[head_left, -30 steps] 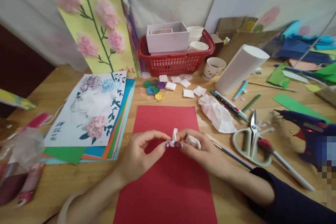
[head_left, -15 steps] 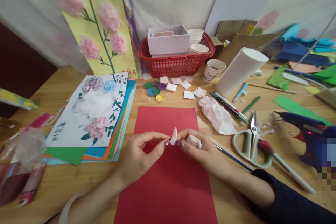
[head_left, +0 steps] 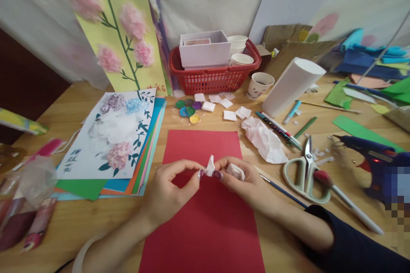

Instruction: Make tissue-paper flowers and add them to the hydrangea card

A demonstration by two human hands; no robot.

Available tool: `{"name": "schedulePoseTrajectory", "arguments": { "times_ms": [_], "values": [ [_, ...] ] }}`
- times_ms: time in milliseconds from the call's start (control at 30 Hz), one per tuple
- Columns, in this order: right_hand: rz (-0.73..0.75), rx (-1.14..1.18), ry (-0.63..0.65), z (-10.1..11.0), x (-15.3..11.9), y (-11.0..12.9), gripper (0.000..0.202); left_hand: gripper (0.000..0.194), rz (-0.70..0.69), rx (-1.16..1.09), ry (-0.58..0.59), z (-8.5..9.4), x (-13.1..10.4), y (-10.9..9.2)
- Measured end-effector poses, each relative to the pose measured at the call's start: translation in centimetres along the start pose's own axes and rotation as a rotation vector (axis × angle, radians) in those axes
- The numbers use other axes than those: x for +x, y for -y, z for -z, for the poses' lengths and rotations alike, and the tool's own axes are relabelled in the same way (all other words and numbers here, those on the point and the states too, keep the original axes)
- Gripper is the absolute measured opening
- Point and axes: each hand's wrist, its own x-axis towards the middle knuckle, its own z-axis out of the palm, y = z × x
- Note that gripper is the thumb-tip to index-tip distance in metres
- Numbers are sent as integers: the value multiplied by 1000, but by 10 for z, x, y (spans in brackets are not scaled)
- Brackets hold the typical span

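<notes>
Between my fingertips is a small folded piece of white tissue paper [head_left: 210, 166], one corner standing up. My left hand [head_left: 174, 190] pinches its left side between thumb and forefinger. My right hand [head_left: 238, 185] pinches the other side and also keeps a small wad of white tissue [head_left: 235, 171] in its curled fingers. Both hands are above a sheet of red paper [head_left: 208, 230] lying on the wooden table. A larger crumpled white tissue [head_left: 264, 140] lies beyond my right hand.
White-handled scissors [head_left: 306, 175], a paintbrush [head_left: 282, 192] and a blue glue gun [head_left: 368, 153] lie to the right. Behind stand a red basket [head_left: 214, 82], a paper cup [head_left: 260, 85] and a white paper roll [head_left: 293, 87]. A flower picture [head_left: 86, 158] tops coloured paper at left.
The tissue piece between my fingertips has changed shape slightly, its raised corner now wider and more bent. My hands stay in nearly the same place.
</notes>
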Motion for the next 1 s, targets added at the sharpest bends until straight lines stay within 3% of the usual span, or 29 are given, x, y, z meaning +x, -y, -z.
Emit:
{"name": "schedulePoseTrajectory", "arguments": {
  "times_ms": [233,633,733,867,1000],
  "values": [
    [-1,-23,-16,-1,0,0,29,7,146,-205,-45,1,5,-1],
    [5,-8,-10,0,0,1,30,8,121,-198,-63,2,5,0],
    [-1,-32,29,-1,-1,4,33,8,81,-131,-17,0,2,1],
    [6,-34,95,-3,-1,6,34,14,-79,-42,58,-2,0,-1],
    [6,-49,70,-2,0,2,27,15,-169,-22,64,-2,1,-1]
  ]
}}
